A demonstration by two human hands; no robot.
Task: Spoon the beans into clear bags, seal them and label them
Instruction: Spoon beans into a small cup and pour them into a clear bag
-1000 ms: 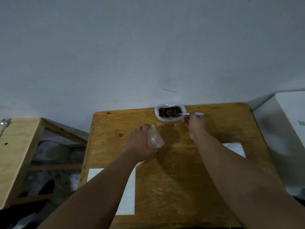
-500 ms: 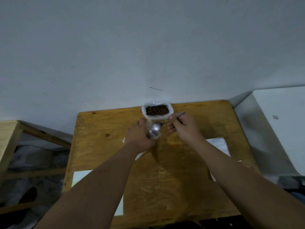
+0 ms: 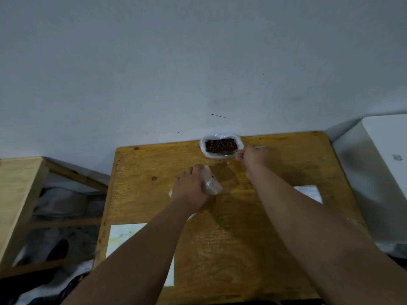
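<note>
A white container of dark brown beans (image 3: pixel 221 145) stands at the far edge of the wooden table (image 3: pixel 231 249), against the wall. My right hand (image 3: pixel 252 156) grips a metal spoon (image 3: pixel 230 152) whose bowl dips into the near right side of the beans. My left hand (image 3: pixel 189 187) holds a small clear bag (image 3: pixel 211 183) upright in the middle of the table, mouth facing the container. A few beans show inside the bag.
White label sheets lie at the near left (image 3: pixel 123 238) and at the right (image 3: pixel 308 192), partly under my arms. A white appliance (image 3: pixel 378 172) stands right of the table. A second wooden table (image 3: pixel 19 190) stands to the left.
My right hand has carried the spoon from the mouth of the clear bag back to the bean container. My left hand still holds the bag in place.
</note>
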